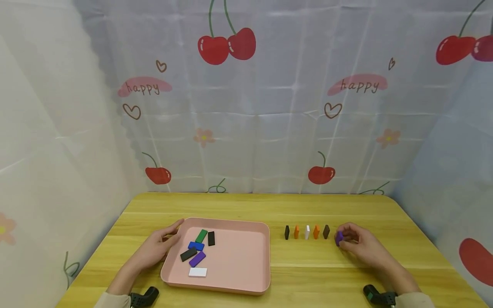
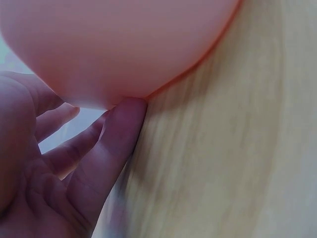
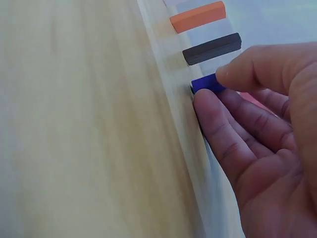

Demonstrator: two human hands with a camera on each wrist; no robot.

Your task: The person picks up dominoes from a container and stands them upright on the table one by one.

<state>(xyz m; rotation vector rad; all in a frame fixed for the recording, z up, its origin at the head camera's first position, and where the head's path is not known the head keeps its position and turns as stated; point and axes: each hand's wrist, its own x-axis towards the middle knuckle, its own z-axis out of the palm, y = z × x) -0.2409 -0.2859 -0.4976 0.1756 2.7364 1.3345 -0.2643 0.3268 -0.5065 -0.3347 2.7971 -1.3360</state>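
In the head view my right hand (image 1: pixel 360 244) pinches a purple domino (image 1: pixel 339 238) between thumb and fingers, at the right end of a row of upright dominoes. The right wrist view shows this domino (image 3: pixel 208 84) standing on the table, beside a dark domino (image 3: pixel 213 49) and an orange one (image 3: pixel 198 17). My left hand (image 1: pixel 155 248) rests against the left side of a pink tray (image 1: pixel 239 256). Seen from the left wrist, the thumb (image 2: pixel 119 134) touches the tray's outer wall (image 2: pixel 124 54), with the other fingers loosely bent alongside.
Several loose dominoes lie flat in the tray's left half, among them green (image 1: pixel 201 236), blue (image 1: pixel 196 246), purple (image 1: pixel 197 259) and white (image 1: pixel 197 272). The row also holds a black domino (image 1: pixel 286 232) and a white one (image 1: pixel 307 232). A printed curtain (image 1: pixel 269 128) hangs behind the wooden table (image 1: pixel 308 282).
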